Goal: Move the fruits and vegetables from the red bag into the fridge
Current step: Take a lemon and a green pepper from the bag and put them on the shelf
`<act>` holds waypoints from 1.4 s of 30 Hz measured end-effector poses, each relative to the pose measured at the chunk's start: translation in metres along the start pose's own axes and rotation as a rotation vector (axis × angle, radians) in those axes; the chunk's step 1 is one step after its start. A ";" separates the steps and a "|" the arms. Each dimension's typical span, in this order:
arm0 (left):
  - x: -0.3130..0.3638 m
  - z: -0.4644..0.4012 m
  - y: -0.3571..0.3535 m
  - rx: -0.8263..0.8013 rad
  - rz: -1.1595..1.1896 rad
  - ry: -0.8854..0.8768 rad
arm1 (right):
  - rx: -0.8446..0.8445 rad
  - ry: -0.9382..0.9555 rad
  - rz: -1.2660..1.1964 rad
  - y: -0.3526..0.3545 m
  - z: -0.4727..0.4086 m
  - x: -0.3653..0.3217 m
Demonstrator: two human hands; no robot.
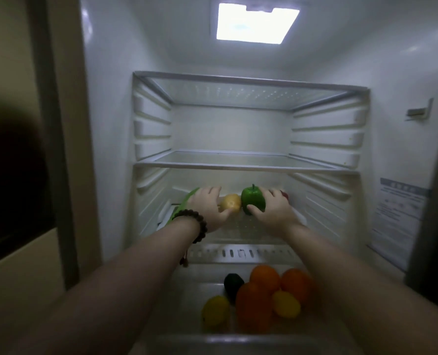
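Both my arms reach into the open fridge, onto its lower glass shelf (241, 226). My left hand (210, 206), with a bead bracelet on the wrist, holds a yellowish potato (232, 202) with the thumb curled under it. A long green vegetable (184, 203) lies behind and left of that hand. My right hand (274, 208) grips a green bell pepper (252, 199) that stands on the shelf. A small red piece of produce (285, 194) peeks out behind the right hand. The red bag is out of view.
The drawer (238, 339) below holds several oranges (265, 278), two lemons (215, 310) and a dark avocado (233, 284). Two upper shelves (238, 163) are bare. The fridge light (256, 23) shines at the top. A cabinet side stands to the left.
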State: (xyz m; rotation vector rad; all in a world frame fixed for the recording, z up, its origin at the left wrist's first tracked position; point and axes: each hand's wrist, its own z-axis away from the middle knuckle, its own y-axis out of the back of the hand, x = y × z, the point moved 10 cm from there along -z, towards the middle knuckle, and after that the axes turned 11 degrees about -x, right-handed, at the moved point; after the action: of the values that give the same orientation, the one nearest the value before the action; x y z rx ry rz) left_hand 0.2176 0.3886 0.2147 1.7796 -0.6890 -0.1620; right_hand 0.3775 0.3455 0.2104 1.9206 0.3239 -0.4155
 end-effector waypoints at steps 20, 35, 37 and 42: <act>0.065 0.282 0.049 0.046 -0.057 -0.096 | 0.045 -0.086 -0.047 0.018 0.282 -0.065; 0.185 0.415 -0.028 -0.152 0.078 -0.299 | 0.137 -0.250 0.160 0.050 0.492 -0.016; 0.213 0.435 -0.042 -0.197 0.106 -0.360 | 0.151 -0.280 0.198 0.061 0.528 -0.006; 0.301 0.499 -0.075 -0.259 0.161 -0.512 | 0.180 -0.395 0.262 0.086 0.628 0.023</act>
State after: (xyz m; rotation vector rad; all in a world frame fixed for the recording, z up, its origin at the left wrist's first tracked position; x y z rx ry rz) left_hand 0.2699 -0.1743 0.0529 1.4319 -1.1177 -0.5839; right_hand 0.3491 -0.2687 0.0538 1.9681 -0.2285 -0.6502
